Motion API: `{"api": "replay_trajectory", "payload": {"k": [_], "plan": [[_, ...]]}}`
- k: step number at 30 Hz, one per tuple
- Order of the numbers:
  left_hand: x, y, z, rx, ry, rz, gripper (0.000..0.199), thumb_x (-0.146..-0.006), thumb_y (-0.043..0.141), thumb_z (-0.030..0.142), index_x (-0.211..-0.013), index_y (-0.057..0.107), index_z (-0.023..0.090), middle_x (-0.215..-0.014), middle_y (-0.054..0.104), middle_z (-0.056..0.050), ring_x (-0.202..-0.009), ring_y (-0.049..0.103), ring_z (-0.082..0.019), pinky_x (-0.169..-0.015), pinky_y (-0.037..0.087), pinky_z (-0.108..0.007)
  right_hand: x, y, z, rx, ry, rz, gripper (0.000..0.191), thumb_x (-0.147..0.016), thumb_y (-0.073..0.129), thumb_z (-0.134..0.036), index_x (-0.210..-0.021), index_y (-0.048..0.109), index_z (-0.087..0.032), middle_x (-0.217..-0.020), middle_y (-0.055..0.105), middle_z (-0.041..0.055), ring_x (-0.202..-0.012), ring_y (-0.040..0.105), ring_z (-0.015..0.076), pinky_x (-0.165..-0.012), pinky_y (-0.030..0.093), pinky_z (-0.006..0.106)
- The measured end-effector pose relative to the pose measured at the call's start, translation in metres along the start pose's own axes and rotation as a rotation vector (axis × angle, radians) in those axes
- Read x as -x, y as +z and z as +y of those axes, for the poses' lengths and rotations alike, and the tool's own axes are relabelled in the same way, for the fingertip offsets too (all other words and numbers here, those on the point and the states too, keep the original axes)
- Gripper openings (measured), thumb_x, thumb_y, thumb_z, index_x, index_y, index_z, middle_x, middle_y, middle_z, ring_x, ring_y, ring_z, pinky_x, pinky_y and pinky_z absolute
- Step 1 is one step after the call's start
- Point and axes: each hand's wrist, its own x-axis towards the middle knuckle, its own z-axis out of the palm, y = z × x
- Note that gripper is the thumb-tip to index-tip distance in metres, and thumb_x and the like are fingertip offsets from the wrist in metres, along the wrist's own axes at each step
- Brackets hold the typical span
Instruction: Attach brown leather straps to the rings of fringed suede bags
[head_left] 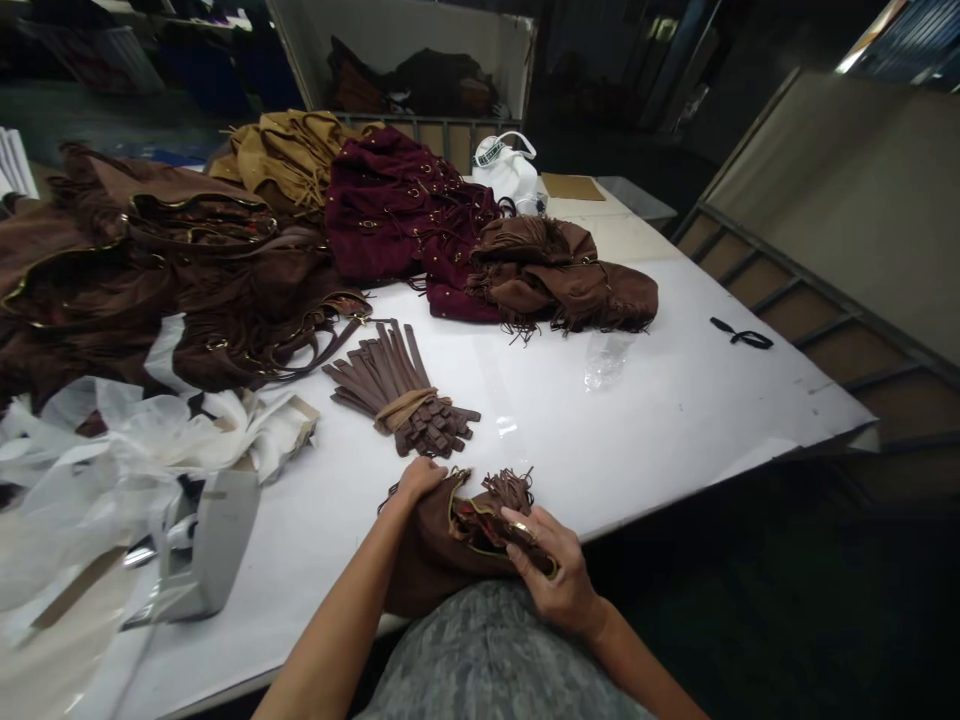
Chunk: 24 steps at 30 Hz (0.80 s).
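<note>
White sheeting covered the bench (645, 430), which stood in a dim workroom. At its near edge, the right hand (556, 568) pinched the rim of a brown bag (431, 560) between thumb and fingers. The left hand (421, 480) rested at the bag's upper left; its fingers were bent over the edge, but their tips were hidden, so the firmness of the hold could not be determined. The bag lay against the wearer's grey garment (495, 650), its zipped opening apart and its patterned lining exposed. A fringed tassel (510, 490) sat beside the opening.

Work status, by judgement: the body of the bag appeared assembled and handling appeared under way; closure of the opening remained outstanding. A bundle of brown strips (390, 370), just beyond the left hand, was bound and undivided.

Left of the bundle, toward the near left corner, stood a grey box (225, 540) beside white wrapping (97, 440). Brown bags (240, 310) were heaped along the left edge. Burgundy bags (390, 215) and a fringed brown bag (570, 275) lay toward the far edge. A black strap (742, 335) lay alone near the right edge.
</note>
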Motion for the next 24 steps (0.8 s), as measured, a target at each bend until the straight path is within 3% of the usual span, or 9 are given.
{"api": "replay_trajectory", "payload": {"k": [6,9,11,15,18,21,24], "plan": [[0.018,0.011,0.009,-0.078,0.12,-0.229,0.029,-0.09,0.06,0.039,-0.1,0.064,0.012,-0.099,0.067,-0.005,-0.089,0.065,-0.02,-0.08,0.054,-0.039,-0.003,-0.004,-0.008,-0.037,-0.053,-0.001,0.045,-0.088,0.056,-0.017,-0.132,0.056,-0.029,-0.081,0.057,0.0037,-0.071,0.059,0.017,-0.06,0.053,0.028],[0.029,0.006,0.006,-0.137,0.124,-0.29,0.026,-0.088,0.063,0.037,-0.094,0.065,0.012,-0.092,0.068,-0.004,-0.083,0.065,-0.019,-0.077,0.054,-0.037,-0.006,-0.004,-0.012,-0.063,-0.091,0.005,0.044,-0.088,0.056,-0.017,-0.131,0.057,-0.027,-0.08,0.058,0.004,-0.07,0.06,0.0173,-0.058,0.053,0.028],[0.039,-0.002,-0.002,-0.156,0.149,-0.296,0.027,-0.081,0.069,0.038,-0.091,0.066,0.013,-0.088,0.069,-0.003,-0.081,0.066,-0.02,-0.074,0.053,-0.034,-0.006,-0.005,-0.012,-0.042,-0.077,0.06,0.044,-0.087,0.058,-0.016,-0.13,0.058,-0.027,-0.089,0.065,0.0059,-0.081,0.065,0.02,-0.067,0.057,0.031],[0.063,-0.012,-0.015,-0.176,0.25,-0.235,0.045,-0.062,0.078,0.04,-0.099,0.067,0.017,-0.096,0.071,-0.006,-0.09,0.065,-0.025,-0.074,0.051,-0.029,-0.005,-0.008,-0.005,0.015,-0.014,0.182,0.043,-0.086,0.06,-0.016,-0.127,0.06,-0.026,-0.116,0.068,0.0082,-0.104,0.066,0.0253,-0.091,0.056,0.039],[0.08,-0.006,-0.012,-0.236,0.257,-0.09,0.045,-0.069,0.068,0.041,-0.104,0.065,0.014,-0.107,0.068,-0.016,-0.099,0.063,-0.032,-0.084,0.048,-0.038,-0.004,-0.009,-0.002,0.063,-0.044,0.198,0.044,-0.085,0.061,-0.019,-0.129,0.058,-0.025,-0.119,0.068,0.0088,-0.104,0.068,0.027,-0.095,0.055,0.043],[0.101,0.009,-0.004,-0.293,0.166,0.073,0.044,-0.075,0.06,0.034,-0.111,0.064,0.009,-0.114,0.063,-0.027,-0.109,0.058,-0.041,-0.091,0.043,-0.052,-0.003,-0.002,-0.001,0.107,-0.13,0.217,0.045,-0.083,0.063,-0.027,-0.128,0.06,-0.03,-0.111,0.071,0.0074,-0.098,0.07,0.0294,-0.089,0.059,0.046],[0.111,0.024,0.005,-0.273,0.026,0.137,0.035,-0.067,0.066,0.022,-0.1,0.072,0.013,-0.102,0.068,-0.028,-0.103,0.062,-0.045,-0.085,0.046,-0.059,-0.023,0.017,0.006,0.029,-0.141,0.278,0.05,-0.076,0.062,-0.044,-0.126,0.06,-0.044,-0.094,0.074,0.0066,-0.083,0.072,0.0327,-0.064,0.066,0.044]]}}
